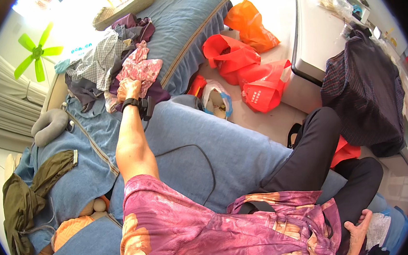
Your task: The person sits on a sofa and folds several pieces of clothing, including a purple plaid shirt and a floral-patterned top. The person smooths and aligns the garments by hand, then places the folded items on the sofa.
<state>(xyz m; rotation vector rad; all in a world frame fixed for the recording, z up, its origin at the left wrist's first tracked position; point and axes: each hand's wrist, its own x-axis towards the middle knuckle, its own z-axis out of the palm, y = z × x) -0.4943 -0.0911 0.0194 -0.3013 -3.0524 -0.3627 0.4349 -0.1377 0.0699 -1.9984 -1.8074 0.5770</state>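
Observation:
My left arm stretches out to a heap of clothes on the blue-covered sofa. With its fingers closed, my left hand (128,89) grips a pink floral cloth (142,68) at the heap's near side. A grey checked garment (97,56) and dark purple clothes (157,94) lie around that cloth. A black strap with a small device (140,105) circles my left wrist. Low on the right, my right hand (358,232) is beside my dark-trousered thigh, thumb apart from the fingers. A whitish-grey cloth (378,228) lies right beside it; I see nothing held there.
Red bags (232,57), an orange plastic bag (251,26) and a lined bin (216,99) stand on the floor. A dark checked garment (362,88) drapes over the white-topped cabinet (314,34). Left are a grey neck pillow (51,126), olive garment (25,201) and green fan (37,52). A black cable (206,156) crosses the sofa.

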